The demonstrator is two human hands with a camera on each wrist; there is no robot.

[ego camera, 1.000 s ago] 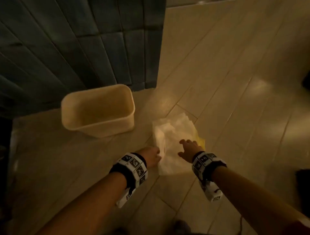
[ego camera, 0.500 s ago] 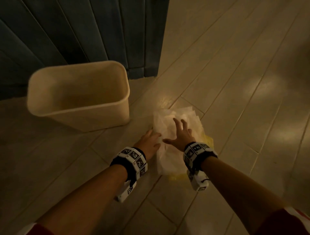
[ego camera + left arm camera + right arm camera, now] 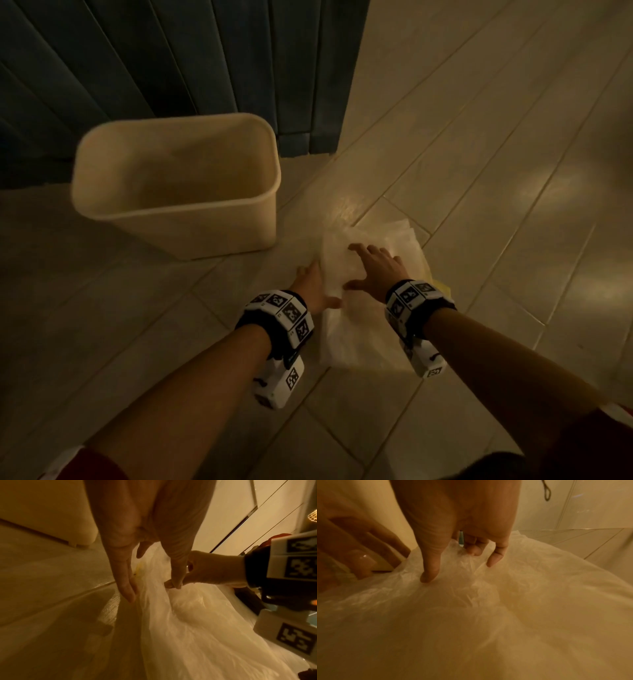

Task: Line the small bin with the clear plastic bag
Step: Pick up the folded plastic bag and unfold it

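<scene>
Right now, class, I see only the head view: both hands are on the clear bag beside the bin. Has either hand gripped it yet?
Observer: No; the right wrist view shows the right hand with fingertips pressing down on the clear bag, puckering it.
Operator: And the left?
Observer: The left wrist view shows the left hand with fingers straight along the bag's edge, curled round nothing.
Operator: Thumbs?
Observer: Their tips appear to touch there.

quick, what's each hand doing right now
Left hand: open, fingers straight at the bag edge.
Right hand: open, spread fingers pressing on the bag.
</scene>
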